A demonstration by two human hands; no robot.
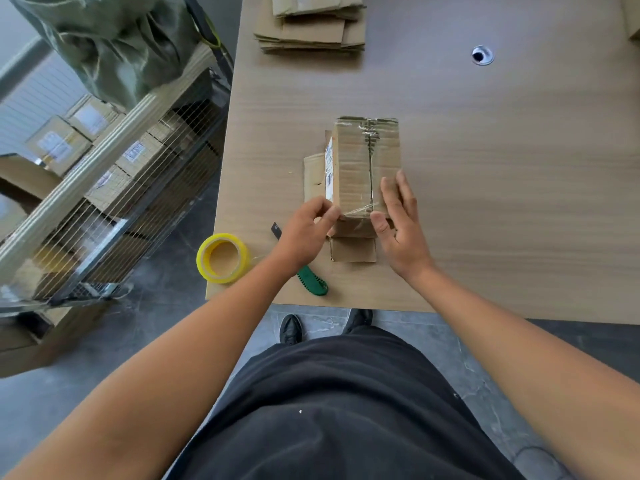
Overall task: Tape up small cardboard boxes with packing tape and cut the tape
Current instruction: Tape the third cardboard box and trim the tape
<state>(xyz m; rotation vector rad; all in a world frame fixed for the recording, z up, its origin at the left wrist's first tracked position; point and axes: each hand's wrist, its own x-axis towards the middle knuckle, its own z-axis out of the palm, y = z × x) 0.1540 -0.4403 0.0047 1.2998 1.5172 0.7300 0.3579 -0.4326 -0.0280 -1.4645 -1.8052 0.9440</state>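
Observation:
A small cardboard box [360, 161] stands on the wooden table [502, 188], with clear tape along its top seam. My left hand [304, 233] pinches the tape at the box's near left corner. My right hand [401, 223] lies with straight fingers on the box's near right side, thumb pressing the tape on the near face. A yellow roll of packing tape [223, 258] lies at the table's near left corner. A green-handled knife [311, 279] lies partly under my left wrist.
A stack of flattened cardboard boxes [311, 26] sits at the table's far edge. A cable hole [482, 55] is at the far right. Left of the table stands a wire cart [114, 188] with packed boxes and a green sack [114, 39].

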